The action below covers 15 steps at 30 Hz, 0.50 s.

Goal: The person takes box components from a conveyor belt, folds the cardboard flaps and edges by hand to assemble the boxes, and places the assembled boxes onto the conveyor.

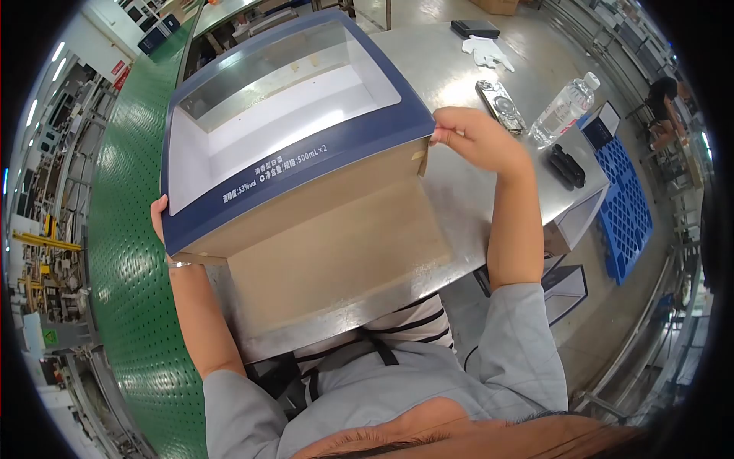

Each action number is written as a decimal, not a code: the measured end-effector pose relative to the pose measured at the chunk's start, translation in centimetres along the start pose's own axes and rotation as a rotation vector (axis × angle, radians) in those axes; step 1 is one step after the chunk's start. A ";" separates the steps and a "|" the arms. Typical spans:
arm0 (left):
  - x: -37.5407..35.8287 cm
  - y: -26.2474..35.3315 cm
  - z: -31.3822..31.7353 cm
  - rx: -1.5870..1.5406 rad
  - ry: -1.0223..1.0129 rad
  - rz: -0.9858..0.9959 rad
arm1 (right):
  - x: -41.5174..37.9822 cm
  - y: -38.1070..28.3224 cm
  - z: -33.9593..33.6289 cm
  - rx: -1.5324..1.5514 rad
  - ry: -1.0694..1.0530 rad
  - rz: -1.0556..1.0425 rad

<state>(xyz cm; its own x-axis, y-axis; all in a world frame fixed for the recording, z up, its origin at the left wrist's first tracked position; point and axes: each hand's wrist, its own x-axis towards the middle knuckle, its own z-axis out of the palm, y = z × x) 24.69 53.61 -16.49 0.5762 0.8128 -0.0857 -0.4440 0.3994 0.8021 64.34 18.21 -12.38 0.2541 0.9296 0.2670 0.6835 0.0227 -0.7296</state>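
A large dark blue cardboard box (pixel 306 164) with a clear window and white printing is held at a tilt over the metal table. Its plain brown cardboard side (pixel 336 252) faces me and reaches down toward the table's front edge. My left hand (pixel 158 218) grips the box's left side near the front corner; most of that hand is hidden behind the cardboard. At the opposite front corner, my right hand (pixel 478 138) pinches the edge between thumb and fingers. Through the window, the white inner walls are visible.
On the metal table (pixel 466 199) lie a white glove (pixel 487 52), a black case (pixel 475 29), a phone (pixel 501 105), a water bottle (pixel 564 111) and a dark object (pixel 566 166). A blue pallet (pixel 623 206) stands right, a green perforated surface (pixel 126 229) left.
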 end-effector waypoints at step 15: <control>0.6 0.2 -1.4 -0.004 -0.045 -0.039 | 2.0 -0.5 3.3 -0.360 -0.467 0.613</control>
<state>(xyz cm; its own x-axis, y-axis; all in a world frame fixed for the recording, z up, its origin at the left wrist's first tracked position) 23.98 54.84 -17.18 0.6232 0.7769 -0.0897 -0.4239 0.4319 0.7961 62.21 21.30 -13.57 0.3955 0.7976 -0.4553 0.7133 -0.5791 -0.3948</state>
